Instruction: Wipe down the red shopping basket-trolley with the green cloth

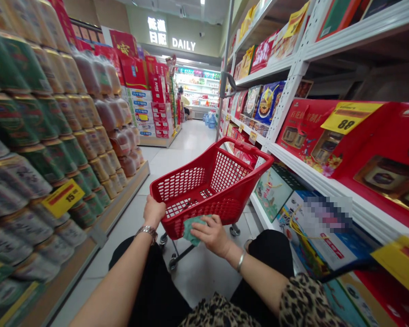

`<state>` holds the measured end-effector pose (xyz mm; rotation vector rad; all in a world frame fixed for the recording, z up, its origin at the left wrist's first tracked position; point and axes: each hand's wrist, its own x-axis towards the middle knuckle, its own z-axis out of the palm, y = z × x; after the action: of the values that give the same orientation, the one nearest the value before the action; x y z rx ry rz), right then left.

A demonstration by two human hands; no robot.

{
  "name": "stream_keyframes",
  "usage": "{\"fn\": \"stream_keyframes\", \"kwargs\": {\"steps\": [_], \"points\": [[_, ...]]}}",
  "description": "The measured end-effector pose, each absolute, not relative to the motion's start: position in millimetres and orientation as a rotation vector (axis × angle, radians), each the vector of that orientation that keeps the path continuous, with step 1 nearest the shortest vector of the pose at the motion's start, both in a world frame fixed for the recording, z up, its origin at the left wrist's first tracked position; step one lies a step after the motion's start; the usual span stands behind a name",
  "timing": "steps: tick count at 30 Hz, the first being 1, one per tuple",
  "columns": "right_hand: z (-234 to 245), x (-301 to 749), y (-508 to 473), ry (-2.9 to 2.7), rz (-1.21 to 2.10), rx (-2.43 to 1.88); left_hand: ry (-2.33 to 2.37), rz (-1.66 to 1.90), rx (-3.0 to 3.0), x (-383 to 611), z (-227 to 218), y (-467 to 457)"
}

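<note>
A red plastic shopping cart [225,181] on small wheels stands in the aisle just in front of my knees. My left hand [154,210] is closed over the near left corner of its rim. My right hand [211,235] presses a green cloth [191,228] flat against the cart's near outer wall, fingers stretched over it. A watch sits on my left wrist and a bangle on my right. The basket looks empty.
Shelves of green and gold tins [37,136] line the left side, with a yellow price tag [63,198]. White shelves [313,179] of red gift boxes [361,136] run along the right. The tiled aisle floor [187,145] leads to a far "DAILY" sign [183,44].
</note>
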<state>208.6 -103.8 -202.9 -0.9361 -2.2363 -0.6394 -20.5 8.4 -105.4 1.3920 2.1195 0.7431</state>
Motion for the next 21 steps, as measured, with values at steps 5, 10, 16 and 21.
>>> {"fn": "stream_keyframes", "kwargs": {"steps": [5, 10, 16, 21], "points": [[-210, 184, -90, -2.271, -0.733, -0.835, 2.134, 0.765, 1.394, -21, -108, 7], [-219, 219, -87, -2.371, -0.722, -0.883, 2.119, 0.773, 1.397, -22, -108, 7], [-220, 309, -83, -2.510, -0.705, -1.113, 2.102, 0.768, 1.388, -21, -106, 9], [-217, 369, -88, -2.463, -0.652, -1.557, 2.110, 0.756, 1.368, -19, -103, 8]]}}
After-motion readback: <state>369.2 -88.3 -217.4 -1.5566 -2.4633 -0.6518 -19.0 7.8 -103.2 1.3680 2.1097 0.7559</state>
